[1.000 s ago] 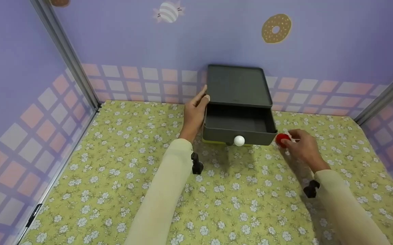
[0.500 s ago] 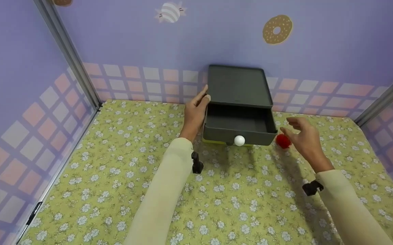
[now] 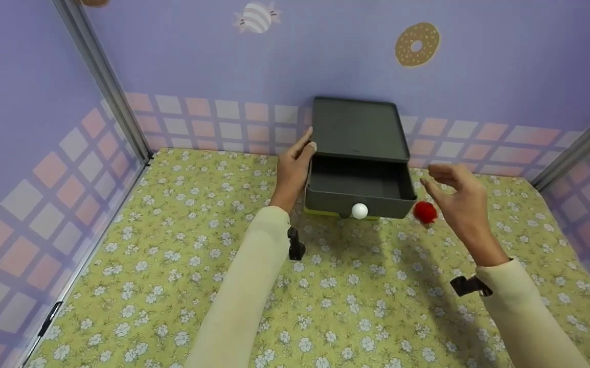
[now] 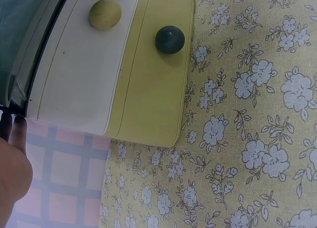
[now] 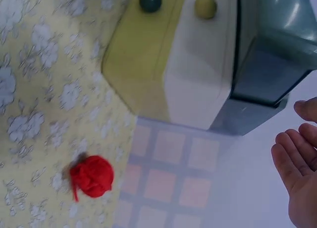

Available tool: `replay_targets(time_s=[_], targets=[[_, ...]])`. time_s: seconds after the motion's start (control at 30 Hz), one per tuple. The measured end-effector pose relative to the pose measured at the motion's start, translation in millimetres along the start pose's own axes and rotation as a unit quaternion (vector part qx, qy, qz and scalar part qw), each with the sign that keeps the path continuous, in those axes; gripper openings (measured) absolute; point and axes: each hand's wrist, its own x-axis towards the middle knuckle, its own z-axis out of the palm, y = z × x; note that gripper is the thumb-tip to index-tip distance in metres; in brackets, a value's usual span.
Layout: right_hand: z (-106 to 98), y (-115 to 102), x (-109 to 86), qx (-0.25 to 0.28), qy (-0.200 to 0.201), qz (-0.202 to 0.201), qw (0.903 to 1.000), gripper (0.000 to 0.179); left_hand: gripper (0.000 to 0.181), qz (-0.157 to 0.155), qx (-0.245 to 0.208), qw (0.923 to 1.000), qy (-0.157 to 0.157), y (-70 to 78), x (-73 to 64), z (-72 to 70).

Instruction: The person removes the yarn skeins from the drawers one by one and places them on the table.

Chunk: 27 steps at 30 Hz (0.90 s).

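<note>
A small drawer cabinet [image 3: 359,128] stands against the back wall, with its dark grey top drawer [image 3: 361,184] pulled out and nothing visible inside. That drawer has a white knob [image 3: 360,211]. Below it, the left wrist view shows a white drawer [image 4: 79,74] and a yellow drawer [image 4: 151,89], both closed. My left hand [image 3: 292,171] rests along the cabinet's left side, thumb at the upper edge and fingers mostly straight. To the right, a red ball of yarn [image 3: 425,212] lies on the cloth. Above and right of it hovers my right hand [image 3: 461,204], loosely curved and holding nothing.
A yellow floral cloth [image 3: 213,286] covers the table. Behind it rises a purple wall [image 3: 193,61] with pink and white checks. Side panels with metal posts [image 3: 103,76] bound the space at left and right.
My right hand has let go of the red ball of yarn and risen up and to the right. The ball stays beside the cabinet. My left hand keeps its place.
</note>
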Motion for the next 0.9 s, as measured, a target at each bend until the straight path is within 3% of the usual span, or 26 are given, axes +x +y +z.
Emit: replay_targets(time_s=[0.4,0.9], targets=[[-1,-45,-9.1,0.018,0.002,-0.037,0.9992,0.027,0.046,0.010,0.000,0.9999,0.005,-0.6,0.7,0.6],[22,-73,-32.3,0.083,0.012,-0.079,0.9933,0.032,0.047,0.005,0.007,1.0000,0.004,-0.6,-0.1,1.0]])
